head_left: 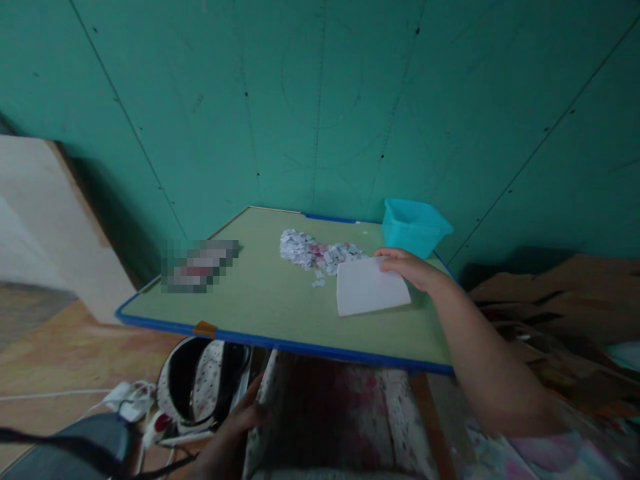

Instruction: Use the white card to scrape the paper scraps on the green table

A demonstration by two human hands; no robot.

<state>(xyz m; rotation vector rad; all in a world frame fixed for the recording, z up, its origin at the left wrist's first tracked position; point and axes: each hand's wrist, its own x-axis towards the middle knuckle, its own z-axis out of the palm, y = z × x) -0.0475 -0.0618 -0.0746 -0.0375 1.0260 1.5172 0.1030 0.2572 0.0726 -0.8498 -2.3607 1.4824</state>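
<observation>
My right hand (403,265) is closed on the upper right edge of a white sheet of paper (371,288), thumb on top, just above the table. Left of the sheet and partly behind it lies a heap of torn white paper scraps (299,249), some with pink marks. A few loose scraps (319,283) are in front of the heap. Below the table's front edge, my left hand (255,408) grips the left wall of an open box (345,413) with a pale speckled rim and a dark, reddish inside. Part of that hand is in shadow.
A turquoise plastic basket (415,228) stands at the table's back right corner. The pale green table (270,303) has a blue edge and touches a green wall (320,100). A blurred-out flat item lies at left. Cables, a spotted bag (193,383) and cardboard (565,300) surround it.
</observation>
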